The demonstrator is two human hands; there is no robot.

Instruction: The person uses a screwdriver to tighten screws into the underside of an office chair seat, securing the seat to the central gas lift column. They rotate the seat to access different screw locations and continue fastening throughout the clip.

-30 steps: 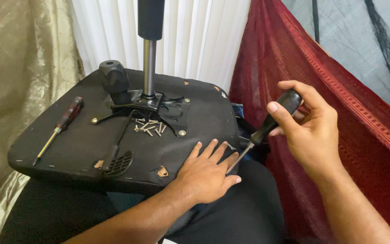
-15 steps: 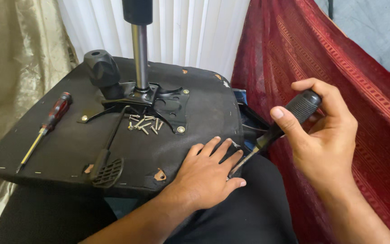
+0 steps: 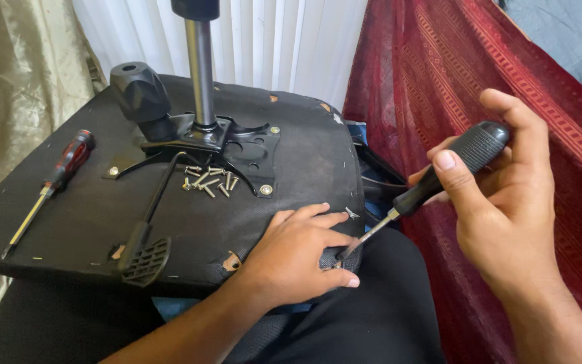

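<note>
Right hand (image 3: 506, 209) gripping black screwdriver (image 3: 432, 182), shaft slanting toward seven o'clock, tip apparently touching the upturned seat (image 3: 69, 229) edge beside left hand (image 3: 291, 259), pressed flat, empty.

1. The left hand (image 3: 291, 259) is showing no glove, ring or watch, and its forearm is showing no sleeve.
2. The right hand (image 3: 506, 209) is likewise going bare, with short, trimmed nails and no sleeve at the wrist.
3. The person is wearing black trousers (image 3: 372, 317) over the lap.
</note>
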